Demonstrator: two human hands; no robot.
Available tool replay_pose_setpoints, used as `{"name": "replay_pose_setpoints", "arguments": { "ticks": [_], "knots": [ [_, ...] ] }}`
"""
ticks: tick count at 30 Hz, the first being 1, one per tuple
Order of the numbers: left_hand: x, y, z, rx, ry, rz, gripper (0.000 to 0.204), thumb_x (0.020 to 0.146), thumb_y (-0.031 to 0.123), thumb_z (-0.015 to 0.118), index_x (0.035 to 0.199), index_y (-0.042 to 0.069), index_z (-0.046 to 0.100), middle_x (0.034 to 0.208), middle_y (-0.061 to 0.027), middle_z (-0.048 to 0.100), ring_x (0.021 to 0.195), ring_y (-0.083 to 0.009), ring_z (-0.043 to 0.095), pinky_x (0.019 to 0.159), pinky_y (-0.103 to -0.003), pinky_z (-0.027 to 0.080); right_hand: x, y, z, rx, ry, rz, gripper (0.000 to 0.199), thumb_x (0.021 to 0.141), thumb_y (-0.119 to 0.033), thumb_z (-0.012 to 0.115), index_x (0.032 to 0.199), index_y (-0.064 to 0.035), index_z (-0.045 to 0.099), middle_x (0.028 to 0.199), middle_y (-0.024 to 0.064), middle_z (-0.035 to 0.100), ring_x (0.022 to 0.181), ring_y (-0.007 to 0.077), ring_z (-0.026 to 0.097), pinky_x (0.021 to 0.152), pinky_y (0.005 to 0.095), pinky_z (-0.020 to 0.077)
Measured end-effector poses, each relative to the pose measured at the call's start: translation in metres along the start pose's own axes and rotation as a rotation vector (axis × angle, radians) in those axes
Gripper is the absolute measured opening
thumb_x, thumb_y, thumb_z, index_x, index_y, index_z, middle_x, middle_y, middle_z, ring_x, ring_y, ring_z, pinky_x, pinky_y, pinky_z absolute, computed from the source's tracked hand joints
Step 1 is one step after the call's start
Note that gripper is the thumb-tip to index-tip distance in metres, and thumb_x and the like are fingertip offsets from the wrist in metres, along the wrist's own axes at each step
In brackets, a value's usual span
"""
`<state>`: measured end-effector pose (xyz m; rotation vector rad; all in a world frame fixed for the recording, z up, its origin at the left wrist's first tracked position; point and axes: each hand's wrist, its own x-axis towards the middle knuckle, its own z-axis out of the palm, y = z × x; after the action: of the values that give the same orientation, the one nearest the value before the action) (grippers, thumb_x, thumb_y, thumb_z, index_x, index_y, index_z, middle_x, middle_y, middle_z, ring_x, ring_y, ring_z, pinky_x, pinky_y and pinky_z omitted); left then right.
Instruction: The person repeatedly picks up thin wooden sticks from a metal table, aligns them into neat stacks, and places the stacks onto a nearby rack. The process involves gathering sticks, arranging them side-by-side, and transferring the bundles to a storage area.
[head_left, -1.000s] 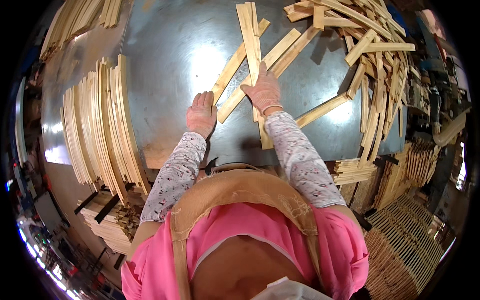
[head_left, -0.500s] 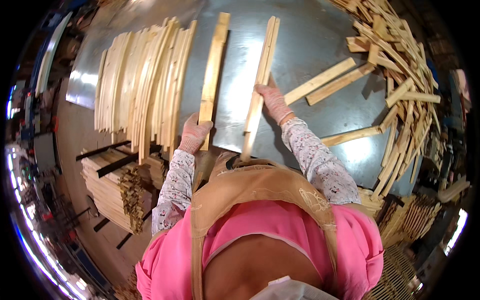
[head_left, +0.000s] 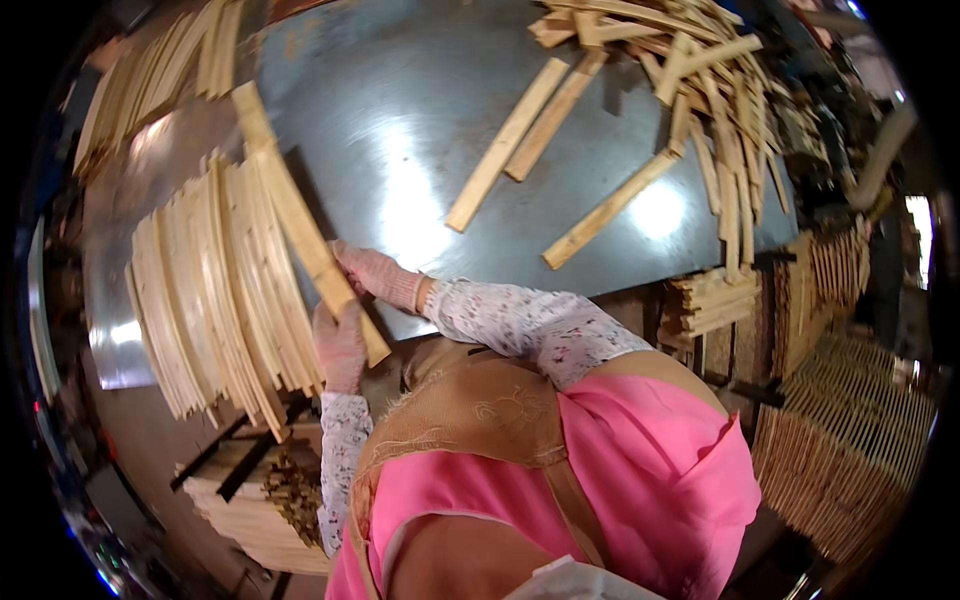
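Note:
A pale wooden slat [head_left: 300, 225] slants along the right side of a row of upright slats [head_left: 215, 290] on the metal table. At its near end my left hand [head_left: 341, 345], in a pinkish knit glove, is closed round it. My right hand [head_left: 378, 275], gloved alike, reaches across to the slat's right edge just beyond the left hand and grips it, its fingertips partly hidden. Whether a second slat lies under this one I cannot tell.
Two loose slats [head_left: 508, 145] and another slat [head_left: 610, 210] lie on the metal table [head_left: 430, 120]. A jumbled heap of slats [head_left: 715, 110] covers its far right. More slats [head_left: 150, 75] lie far left. Stacked wood [head_left: 270, 500] stands below the table's left edge, and slatted stacks [head_left: 850, 420] at right.
Each hand held its own piece of wood, apart. Now both hands are together at one slat beside the row, the right having swung left. The view has turned.

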<state>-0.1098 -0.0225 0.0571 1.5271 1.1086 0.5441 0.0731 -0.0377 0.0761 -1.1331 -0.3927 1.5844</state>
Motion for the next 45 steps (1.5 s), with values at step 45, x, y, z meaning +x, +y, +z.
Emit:
{"name": "replay_pose_setpoints", "arguments": {
  "ticks": [45],
  "knots": [
    [0.097, 0.191, 0.385, 0.846, 0.087, 0.685, 0.043, 0.098, 0.009, 0.067, 0.141, 0.007, 0.063, 0.127, -0.0205, 0.065, 0.116, -0.0391, 0.067, 0.099, -0.048, 0.055, -0.604, 0.405, -0.627, -1.192, 0.384, 0.304, 0.047, 0.097, -0.03, 0.069, 0.138, -0.0076, 0.069, 0.123, 0.0228, 0.073, 0.111, 0.0408, 0.07, 0.091, 0.0513, 0.057]
  ]
}}
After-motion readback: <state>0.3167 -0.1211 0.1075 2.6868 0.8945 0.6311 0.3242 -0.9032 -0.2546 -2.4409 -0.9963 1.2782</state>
